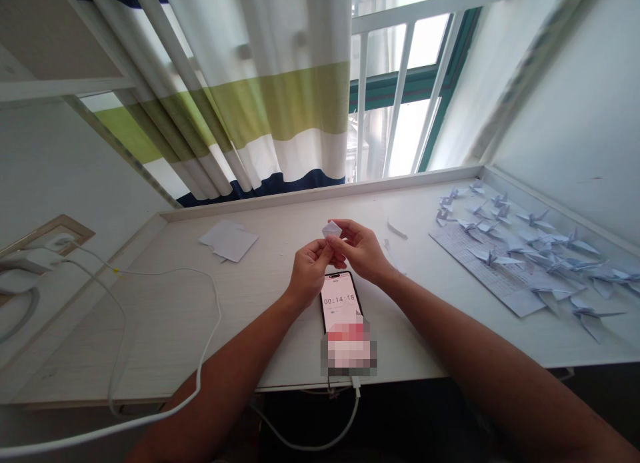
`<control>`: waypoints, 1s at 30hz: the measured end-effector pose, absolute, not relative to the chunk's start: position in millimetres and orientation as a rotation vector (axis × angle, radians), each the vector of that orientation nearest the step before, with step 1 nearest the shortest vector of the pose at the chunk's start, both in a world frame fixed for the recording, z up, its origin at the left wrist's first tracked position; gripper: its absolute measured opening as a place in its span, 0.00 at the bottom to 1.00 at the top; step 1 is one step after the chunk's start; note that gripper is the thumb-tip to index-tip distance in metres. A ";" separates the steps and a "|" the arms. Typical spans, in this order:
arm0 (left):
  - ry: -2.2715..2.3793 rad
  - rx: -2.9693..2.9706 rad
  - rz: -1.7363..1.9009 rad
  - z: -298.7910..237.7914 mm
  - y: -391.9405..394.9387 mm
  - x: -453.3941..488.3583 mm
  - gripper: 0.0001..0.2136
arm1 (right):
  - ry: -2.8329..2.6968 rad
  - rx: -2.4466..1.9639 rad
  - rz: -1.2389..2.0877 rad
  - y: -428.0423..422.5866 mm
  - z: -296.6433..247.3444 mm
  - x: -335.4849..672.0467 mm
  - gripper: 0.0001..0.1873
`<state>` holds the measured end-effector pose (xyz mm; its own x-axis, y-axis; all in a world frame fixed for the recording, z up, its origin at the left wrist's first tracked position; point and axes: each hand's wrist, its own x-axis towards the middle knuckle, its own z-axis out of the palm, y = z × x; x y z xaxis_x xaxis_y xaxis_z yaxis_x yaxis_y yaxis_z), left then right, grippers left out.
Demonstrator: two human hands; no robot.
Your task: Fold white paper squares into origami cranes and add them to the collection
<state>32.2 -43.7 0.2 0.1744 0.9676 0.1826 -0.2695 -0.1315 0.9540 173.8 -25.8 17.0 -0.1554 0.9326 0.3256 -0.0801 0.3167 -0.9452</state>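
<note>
A small piece of folded white paper (332, 230) is held up between my two hands, just above the desk. My left hand (311, 266) pinches its lower edge from the left. From the right, my right hand (361, 248) grips it too, thumb and fingers closed and touching the left fingertips. The fingers cover the paper's lower part. Directly below my hands lies a phone (336, 293) showing a timer at 00:14:18, its lower half blurred out.
Several folded paper cranes (493, 257) cover the right side of the desk, some on a printed sheet (475, 266). Loose white paper squares (239, 243) lie at left. Paper strips (398, 229) rest right of my hands. A white cable (219, 303) crosses my left forearm.
</note>
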 end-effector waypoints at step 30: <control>0.852 1.267 1.302 5.7 -39.6 24.4 0.19 | -1.667 -0.903 0.860 -24.8 23.9 179.4 0.12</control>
